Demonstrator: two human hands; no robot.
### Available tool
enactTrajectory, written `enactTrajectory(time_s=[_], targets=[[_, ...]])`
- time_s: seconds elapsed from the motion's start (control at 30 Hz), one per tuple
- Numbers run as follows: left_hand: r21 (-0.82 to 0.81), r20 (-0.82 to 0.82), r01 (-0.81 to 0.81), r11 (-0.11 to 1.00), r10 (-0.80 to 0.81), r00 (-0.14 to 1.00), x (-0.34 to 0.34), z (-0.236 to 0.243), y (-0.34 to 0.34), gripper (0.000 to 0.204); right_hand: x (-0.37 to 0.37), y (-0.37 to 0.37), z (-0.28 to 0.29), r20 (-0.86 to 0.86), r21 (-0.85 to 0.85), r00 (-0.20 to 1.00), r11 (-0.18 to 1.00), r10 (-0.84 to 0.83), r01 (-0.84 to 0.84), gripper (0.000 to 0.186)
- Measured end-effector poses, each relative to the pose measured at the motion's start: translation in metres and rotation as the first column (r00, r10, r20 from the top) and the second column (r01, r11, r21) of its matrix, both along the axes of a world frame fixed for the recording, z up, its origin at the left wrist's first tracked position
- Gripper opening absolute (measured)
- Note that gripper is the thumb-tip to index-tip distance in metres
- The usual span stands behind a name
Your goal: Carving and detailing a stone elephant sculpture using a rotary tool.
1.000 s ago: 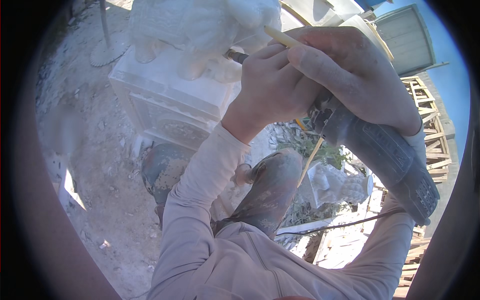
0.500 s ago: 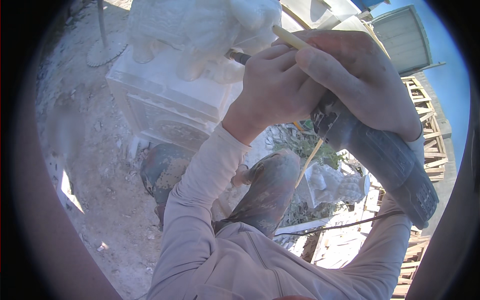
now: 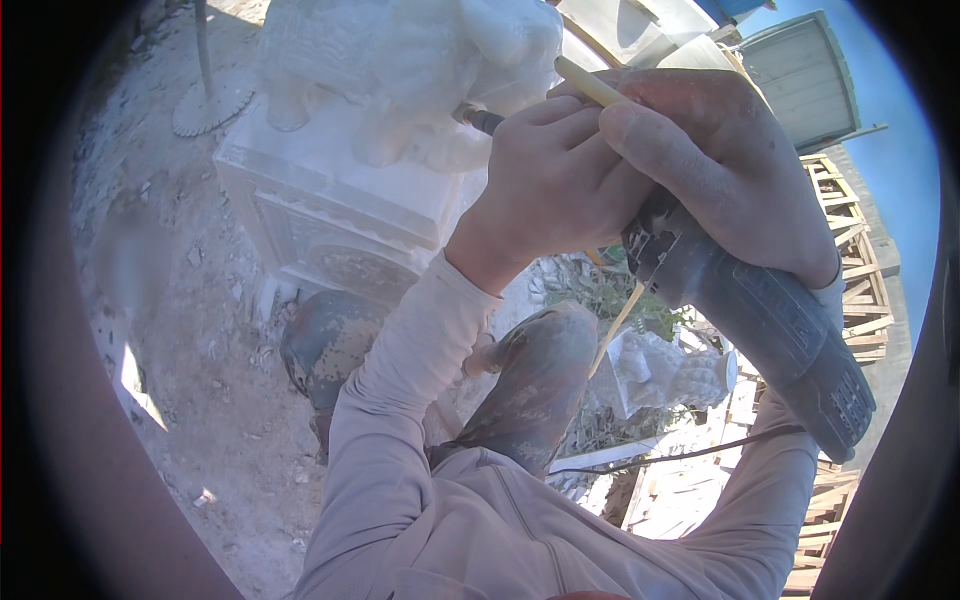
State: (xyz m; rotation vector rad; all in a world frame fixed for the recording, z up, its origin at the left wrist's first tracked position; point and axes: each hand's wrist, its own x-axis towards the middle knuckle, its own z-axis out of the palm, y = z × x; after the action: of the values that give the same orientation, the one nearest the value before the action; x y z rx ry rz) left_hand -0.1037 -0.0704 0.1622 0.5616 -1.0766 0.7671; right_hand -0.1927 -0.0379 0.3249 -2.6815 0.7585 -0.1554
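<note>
Both hands are wrapped round a dark power grinder (image 3: pixel 750 300) with a long body that slants down to the lower right. My left hand (image 3: pixel 545 185) grips its front end, and my right hand (image 3: pixel 705 150) closes over the body just behind. From the left fist a dark shaft (image 3: pixel 485 120) sticks out, its tip against or very near the white stone carving (image 3: pixel 400 60); whether it touches is unclear. A pale yellow rod or tube (image 3: pixel 590 82) shows beside my right thumb, pointing to the upper left. The carving rests on a squared white base (image 3: pixel 325 190).
A toothed disc (image 3: pixel 212 108) lies on dusty ground at the far left. Another white carved piece (image 3: pixel 665 370) sits low on the right, near green weeds (image 3: pixel 650 310). A black cord (image 3: pixel 690 453) crosses by my right forearm. Wooden slatted frames (image 3: pixel 850 260) stand at right.
My hands and the grinder have shifted very slightly down and to the right. The tool's tip has stayed by the same spot on the carving, and both grips are unchanged.
</note>
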Motion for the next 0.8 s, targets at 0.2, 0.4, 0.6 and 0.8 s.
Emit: enactTrajectory(time_s=[0.2,0.4,0.6,0.8], targets=[[-0.009,-0.02,0.011,1.0,-0.011,1.0,-0.0007,0.0019,0.0016,0.013,0.001,0.0017,0.0031,-0.014,-0.006,1.0,1.0,-0.004,0.004,0.034],[0.005,0.025,0.013,1.0,-0.013,1.0,0.0036,0.0007,0.0025,0.019,0.0015,0.0039,0.0032,0.006,0.023,1.0,1.0,-0.014,0.014,0.033],[-0.011,0.013,0.015,1.0,-0.015,1.0,0.0012,0.0038,0.0039,0.018,0.0015,0.0044,0.0022,0.013,-0.013,1.0,1.0,-0.005,0.005,0.033],[-0.041,-0.031,-0.001,0.999,0.0,1.0,0.0006,0.0067,0.0047,0.012,0.0029,0.0081,0.0009,0.065,0.046,0.998,0.999,0.007,-0.01,0.033]])
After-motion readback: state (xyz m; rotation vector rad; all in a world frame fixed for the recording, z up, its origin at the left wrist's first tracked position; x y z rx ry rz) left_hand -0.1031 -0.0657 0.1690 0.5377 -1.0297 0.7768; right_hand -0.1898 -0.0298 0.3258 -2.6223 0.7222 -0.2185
